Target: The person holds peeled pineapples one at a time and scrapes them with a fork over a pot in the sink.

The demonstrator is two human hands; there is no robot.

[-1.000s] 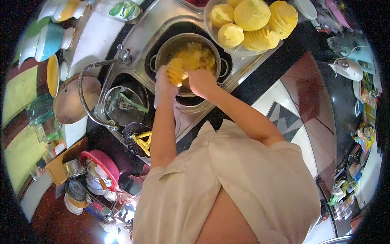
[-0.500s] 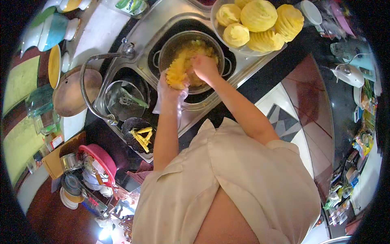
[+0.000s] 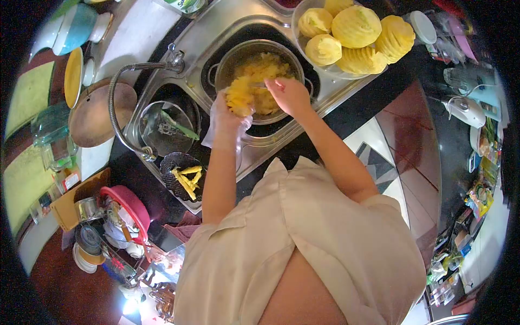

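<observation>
From my remote seat, via head cam, I've got both hands working over the metal pot [image 3: 250, 49], which sits in the bigger basin of the s/s sink [image 3: 216, 27]. L hand [image 3: 227, 116], in a loose clear plastic glove, is wrapped round a peeled pineapple [image 3: 238, 97], grooved side up, held at the pot's near-left edge, partly over the opening. R hand [image 3: 290, 96], no glove visible, is closed on a slim metal tool [image 3: 259, 85], approx. over mid-pot; its tip is lost against the yellow, so I can't tell if it's touching the fruit. The two hands are apart but close. Shredded yellow pulp [image 3: 271, 67] lies in the pot under them. Upper R, a clear bowl [image 3: 299, 47] at the sink's edge holds several more peeled pineapples [image 3: 356, 26], same spiral grooves. In the smaller basin to the L I see a round see-through vessel w/ a green-handled item [image 3: 187, 130] across it; can't ID that one. Just below, a dark scalloped dish [image 3: 172, 161] has a few yellow strips [image 3: 188, 187] in it. Flexible faucet [image 3: 115, 92] arcs over the small basin. Black bench [image 3: 355, 103] runs along the sink's R side; a pink tub [image 3: 142, 208] w/ dishes is lower L.
</observation>
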